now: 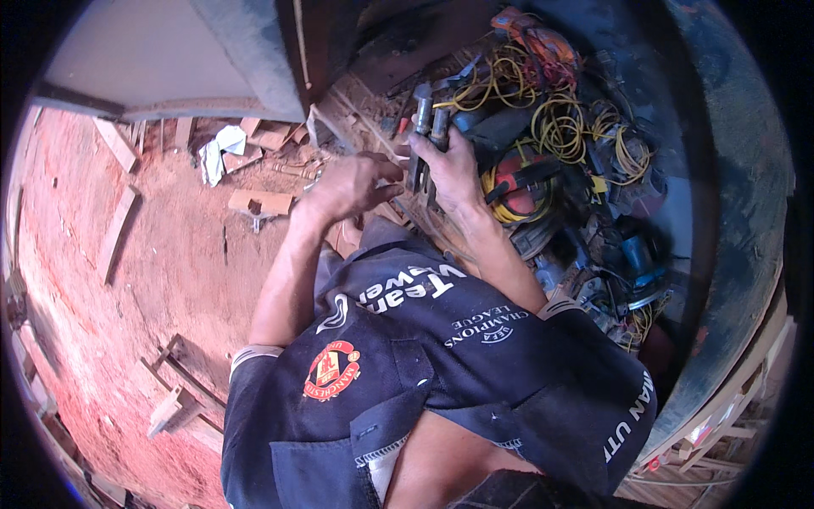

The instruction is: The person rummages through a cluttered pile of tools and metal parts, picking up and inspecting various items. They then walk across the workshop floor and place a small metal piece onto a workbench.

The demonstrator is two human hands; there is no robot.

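Observation:
My right hand (456,172) is closed around a dark metal tool (421,153) with two cylindrical metal ends pointing up and away from me. Its exact kind is unclear. Just to the left, my left hand (352,187) has loosely bent fingers, with a gap between thumb and forefinger and nothing visible in them. Those fingertips come close to the tool's lower part; whether they touch it I cannot tell. Both hands are in front of my dark blue shirt, above the work area.
Coiled yellow cables (560,131), an orange bundle (543,47) and blue power tools (638,259) lie heaped at the right. Reddish dusty ground (170,280) at the left bears wood offcuts (261,202) and a white cloth (220,154). A large panel (186,59) stands at the far left.

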